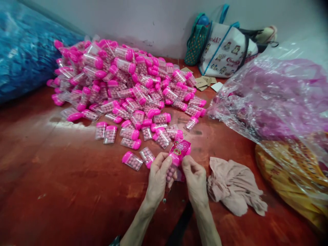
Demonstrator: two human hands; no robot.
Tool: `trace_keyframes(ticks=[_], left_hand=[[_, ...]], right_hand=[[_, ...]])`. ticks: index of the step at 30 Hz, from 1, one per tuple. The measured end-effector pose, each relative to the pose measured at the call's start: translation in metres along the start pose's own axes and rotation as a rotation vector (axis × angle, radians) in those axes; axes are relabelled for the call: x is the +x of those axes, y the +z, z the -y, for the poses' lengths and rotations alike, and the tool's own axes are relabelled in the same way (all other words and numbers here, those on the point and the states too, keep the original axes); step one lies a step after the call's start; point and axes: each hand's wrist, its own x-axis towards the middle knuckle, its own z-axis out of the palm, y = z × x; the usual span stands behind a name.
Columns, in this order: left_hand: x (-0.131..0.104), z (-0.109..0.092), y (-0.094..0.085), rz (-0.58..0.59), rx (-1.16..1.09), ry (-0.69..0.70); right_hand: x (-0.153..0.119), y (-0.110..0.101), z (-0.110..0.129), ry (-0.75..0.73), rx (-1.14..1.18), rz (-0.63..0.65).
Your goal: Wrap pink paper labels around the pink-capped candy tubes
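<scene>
Near the middle of the head view, my left hand (159,174) is closed round a clear candy box (170,172) with a pink cap and pink balls inside. A printed magenta label (179,148) lies over the box's upper part. The fingers of my right hand (194,174) are pinched at the right edge of this label. Just beyond my hands, several similar boxes lie loose, among them one (132,161) to the left. Behind them rises a large heap of pink-capped boxes (123,78). My fingertips partly hide the held box.
A crumpled beige cloth (235,184) lies right of my hands on the red surface (77,191). Farther right are a clear plastic bag (276,92) and a yellow bag (284,171). A white tote (222,51) and brown cards (202,83) sit behind. Blue plastic (28,51) fills the left back.
</scene>
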Motion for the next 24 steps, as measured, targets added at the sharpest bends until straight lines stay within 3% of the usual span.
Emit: trace_keyframes(ticks=[7,14,17,20,24], left_hand=[[-0.005,0.003,0.002,-0.214,0.205,0.165],[0.000,-0.002,-0.002,-0.074,0.168,0.152],[0.001,-0.005,-0.007,-0.045,0.179,0.065],[0.002,-0.006,-0.006,-0.030,0.031,-0.009],[0.003,-0.007,0.001,-0.169,-0.228,0.032]], right_hand=[[-0.011,0.019,0.004,-0.027,-0.129,-0.016],[0.001,0.004,0.011,-0.043,-0.062,0.099],[0.003,-0.003,0.015,-0.054,-0.067,0.176],[-0.001,-0.004,0.013,-0.032,-0.079,0.191],[-0.015,0.007,0.009,-0.022,-0.202,0.214]])
